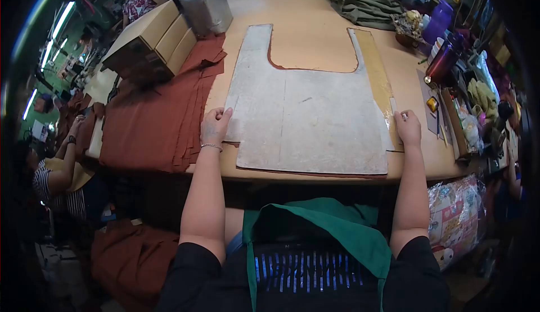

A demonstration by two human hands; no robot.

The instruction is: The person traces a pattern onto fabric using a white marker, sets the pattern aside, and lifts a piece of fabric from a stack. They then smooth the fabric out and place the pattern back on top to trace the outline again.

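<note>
A large pale grey cutting template [315, 115] with a U-shaped cut-out lies flat on the table in front of me. Brown fabric shows as a thin rim beneath it, along the cut-out and the front edge. At the template's left edge, my left hand [215, 126] is closed, thumb uppermost; what its fingers grip is hidden. My right hand [408, 127] is closed too, by the right edge, with a small pale spot at its fingers that I cannot identify. A yellowish template piece [379, 76] runs along the right side, partly under the grey one.
Stacked brown fabric [152, 115] lies left, with a cardboard box [149, 42] and a grey container [208, 5] behind. Olive cloth [360, 0] is at the back. Right are a dark red bottle [444, 62], pencils and a tray. Other people are around the table.
</note>
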